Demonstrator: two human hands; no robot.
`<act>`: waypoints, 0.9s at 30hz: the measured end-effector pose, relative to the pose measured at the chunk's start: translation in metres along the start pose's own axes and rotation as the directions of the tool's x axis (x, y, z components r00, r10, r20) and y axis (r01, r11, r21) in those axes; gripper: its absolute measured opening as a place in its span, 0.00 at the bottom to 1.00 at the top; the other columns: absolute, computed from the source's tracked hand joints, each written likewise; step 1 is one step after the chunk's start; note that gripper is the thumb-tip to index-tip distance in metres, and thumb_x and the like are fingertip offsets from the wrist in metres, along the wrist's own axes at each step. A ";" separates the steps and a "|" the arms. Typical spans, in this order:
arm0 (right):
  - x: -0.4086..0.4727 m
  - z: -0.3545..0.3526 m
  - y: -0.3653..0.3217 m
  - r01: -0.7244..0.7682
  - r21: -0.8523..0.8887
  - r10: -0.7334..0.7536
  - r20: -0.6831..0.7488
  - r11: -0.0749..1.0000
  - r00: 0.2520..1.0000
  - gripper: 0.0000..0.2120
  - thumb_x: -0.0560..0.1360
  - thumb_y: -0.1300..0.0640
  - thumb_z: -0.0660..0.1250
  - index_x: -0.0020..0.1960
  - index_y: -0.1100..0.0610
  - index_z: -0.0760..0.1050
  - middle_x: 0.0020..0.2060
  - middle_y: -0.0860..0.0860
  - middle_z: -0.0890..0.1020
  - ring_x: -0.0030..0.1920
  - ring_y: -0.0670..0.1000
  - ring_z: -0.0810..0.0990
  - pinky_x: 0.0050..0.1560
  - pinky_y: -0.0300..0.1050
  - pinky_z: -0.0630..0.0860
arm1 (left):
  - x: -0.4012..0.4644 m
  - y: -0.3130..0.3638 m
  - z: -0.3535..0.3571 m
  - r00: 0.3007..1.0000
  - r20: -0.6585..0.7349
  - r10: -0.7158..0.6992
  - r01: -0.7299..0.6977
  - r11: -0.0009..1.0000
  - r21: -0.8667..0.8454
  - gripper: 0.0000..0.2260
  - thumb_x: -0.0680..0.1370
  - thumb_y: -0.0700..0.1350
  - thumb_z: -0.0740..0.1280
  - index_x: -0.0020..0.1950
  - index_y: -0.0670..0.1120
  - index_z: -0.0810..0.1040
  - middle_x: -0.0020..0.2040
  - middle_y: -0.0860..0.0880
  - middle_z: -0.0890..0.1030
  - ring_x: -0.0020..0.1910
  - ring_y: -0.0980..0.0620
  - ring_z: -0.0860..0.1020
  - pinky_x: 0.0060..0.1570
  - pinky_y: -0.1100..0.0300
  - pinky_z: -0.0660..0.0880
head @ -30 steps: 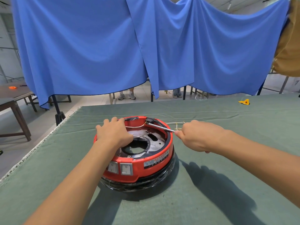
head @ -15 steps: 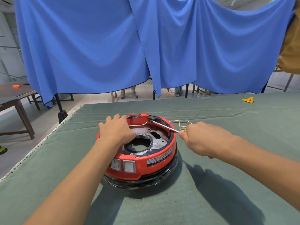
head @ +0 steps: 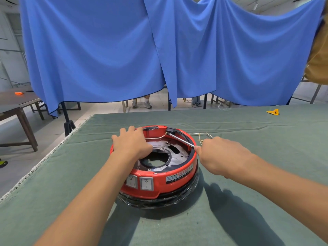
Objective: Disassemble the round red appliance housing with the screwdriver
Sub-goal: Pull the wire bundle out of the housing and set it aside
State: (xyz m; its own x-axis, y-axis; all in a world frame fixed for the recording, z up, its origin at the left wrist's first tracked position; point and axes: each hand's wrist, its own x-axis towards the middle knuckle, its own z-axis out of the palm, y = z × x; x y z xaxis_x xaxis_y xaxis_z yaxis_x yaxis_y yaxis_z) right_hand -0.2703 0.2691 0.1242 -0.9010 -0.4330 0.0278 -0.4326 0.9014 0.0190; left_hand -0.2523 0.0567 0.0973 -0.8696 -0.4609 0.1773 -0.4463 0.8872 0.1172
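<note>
The round red appliance housing (head: 156, 176) sits on the green cloth-covered table (head: 248, 201), near the middle, resting on a black base ring wrapped in clear film. Its open top shows a metal plate (head: 170, 151) with a large round hole and a smaller oval slot. On the near wall are two grey rocker switches (head: 140, 182), each marked with a small circle, and to their right a label (head: 179, 174) with a red strip and a white strip of small print, too fine to read.

The left hand (head: 131, 144) lies over the far-left rim of the housing, fingers draped down over the outer edge, pressing on it. The right hand (head: 218, 155) is curled around the handle of the screwdriver (head: 181, 140) at the right rim; the handle itself is hidden in the fist, and the steel shaft runs far and left to a black part at the housing's far rim. A thin white wire (head: 156, 137) crosses inside the far rim.

Just beyond the right hand lies a bent wire piece (head: 201, 136) on the cloth. A small yellow object (head: 273, 112) sits far right on the table. Blue drapes (head: 106, 50) hang behind
</note>
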 end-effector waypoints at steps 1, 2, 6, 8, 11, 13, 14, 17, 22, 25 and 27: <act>-0.001 0.000 -0.002 0.002 0.002 -0.002 0.003 1.000 1.000 0.19 0.83 0.47 0.48 0.35 0.54 0.59 0.33 0.50 0.66 0.31 0.54 0.69 0.40 0.46 0.70 | 0.000 0.000 0.000 1.000 0.001 -0.001 0.001 1.000 0.002 0.25 0.72 0.51 0.62 0.69 0.50 0.66 0.66 0.46 0.69 0.65 0.42 0.65 0.62 0.42 0.64; -0.001 -0.001 -0.003 0.005 0.005 -0.005 0.006 1.000 1.000 0.19 0.83 0.48 0.49 0.35 0.53 0.59 0.33 0.50 0.66 0.29 0.53 0.68 0.40 0.46 0.70 | 0.000 0.000 0.000 1.000 0.001 -0.001 0.001 1.000 0.004 0.25 0.72 0.51 0.62 0.69 0.49 0.66 0.66 0.46 0.69 0.65 0.42 0.65 0.62 0.42 0.64; 0.000 0.001 -0.009 0.004 -0.005 -0.004 0.013 1.000 1.000 0.12 0.81 0.55 0.55 0.39 0.55 0.64 0.32 0.50 0.67 0.31 0.54 0.71 0.39 0.46 0.71 | 0.000 0.000 -0.001 1.000 0.001 -0.005 0.005 1.000 0.009 0.25 0.72 0.51 0.62 0.69 0.49 0.66 0.66 0.46 0.69 0.65 0.42 0.65 0.62 0.42 0.64; -0.001 0.002 -0.012 0.001 -0.013 -0.001 0.014 1.000 1.000 0.08 0.81 0.55 0.57 0.44 0.56 0.68 0.34 0.51 0.70 0.37 0.56 0.73 0.39 0.47 0.70 | 0.000 0.000 0.000 1.000 0.004 -0.004 0.004 1.000 0.011 0.25 0.72 0.51 0.62 0.69 0.50 0.66 0.66 0.46 0.70 0.65 0.42 0.65 0.62 0.42 0.64; -0.001 0.003 -0.015 -0.005 -0.008 0.005 0.013 1.000 1.000 0.06 0.81 0.55 0.57 0.47 0.55 0.69 0.41 0.54 0.75 0.41 0.57 0.73 0.40 0.46 0.69 | 0.000 0.000 -0.001 1.000 -0.005 0.004 -0.004 1.000 0.003 0.25 0.72 0.51 0.62 0.69 0.50 0.66 0.66 0.47 0.70 0.65 0.42 0.66 0.62 0.43 0.64; -0.001 0.004 -0.014 -0.006 -0.009 0.006 0.013 1.000 1.000 0.07 0.81 0.55 0.57 0.45 0.55 0.69 0.41 0.53 0.74 0.39 0.56 0.73 0.40 0.46 0.70 | 0.000 -0.001 -0.001 1.000 -0.009 0.015 -0.015 1.000 0.006 0.26 0.71 0.51 0.62 0.69 0.51 0.66 0.66 0.47 0.70 0.65 0.42 0.66 0.62 0.43 0.65; -0.001 0.005 -0.012 -0.004 -0.007 0.004 0.014 1.000 1.000 0.10 0.81 0.55 0.56 0.42 0.56 0.67 0.38 0.51 0.73 0.36 0.55 0.73 0.39 0.46 0.70 | 0.000 -0.001 -0.001 1.000 -0.009 0.022 -0.022 1.000 0.011 0.26 0.71 0.52 0.63 0.69 0.51 0.66 0.66 0.47 0.70 0.65 0.42 0.66 0.62 0.43 0.65; 0.003 0.001 -0.007 0.007 0.027 -0.007 0.032 1.000 0.999 0.17 0.83 0.51 0.51 0.36 0.54 0.61 0.33 0.50 0.66 0.28 0.51 0.68 0.37 0.45 0.70 | 0.002 -0.002 -0.002 0.999 -0.014 0.036 -0.036 0.999 0.021 0.25 0.71 0.52 0.64 0.68 0.50 0.67 0.65 0.47 0.71 0.64 0.43 0.66 0.61 0.43 0.65; 0.011 -0.003 0.004 0.030 0.004 -0.030 0.016 1.000 0.999 0.22 0.83 0.44 0.46 0.34 0.53 0.59 0.32 0.49 0.64 0.26 0.48 0.65 0.35 0.44 0.66 | 0.004 -0.005 -0.001 0.999 -0.018 0.030 -0.029 0.999 0.027 0.23 0.70 0.51 0.64 0.65 0.49 0.69 0.62 0.47 0.72 0.63 0.42 0.67 0.60 0.44 0.66; 0.017 -0.002 0.012 0.063 -0.025 -0.063 0.008 0.998 0.998 0.23 0.83 0.43 0.45 0.34 0.53 0.61 0.31 0.49 0.66 0.27 0.48 0.65 0.32 0.45 0.65 | 0.005 -0.006 0.000 0.999 -0.025 0.025 -0.024 0.999 0.028 0.23 0.70 0.52 0.64 0.65 0.49 0.69 0.62 0.47 0.73 0.63 0.43 0.67 0.60 0.44 0.66; 0.020 -0.002 0.016 0.074 -0.033 -0.074 0.007 0.997 0.997 0.23 0.83 0.43 0.45 0.34 0.53 0.61 0.31 0.49 0.67 0.28 0.48 0.65 0.37 0.46 0.66 | 0.006 -0.006 0.001 0.999 -0.027 0.022 -0.021 0.999 0.025 0.23 0.70 0.52 0.64 0.64 0.49 0.70 0.61 0.48 0.73 0.62 0.43 0.67 0.60 0.44 0.66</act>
State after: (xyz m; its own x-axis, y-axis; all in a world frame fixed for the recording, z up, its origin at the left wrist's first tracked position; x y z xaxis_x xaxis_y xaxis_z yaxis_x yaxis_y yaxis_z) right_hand -0.2957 0.2749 0.1273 -0.8668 -0.4983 0.0194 -0.4967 0.8662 0.0541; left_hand -0.2547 0.0486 0.0967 -0.8729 -0.4419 0.2066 -0.4330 0.8970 0.0891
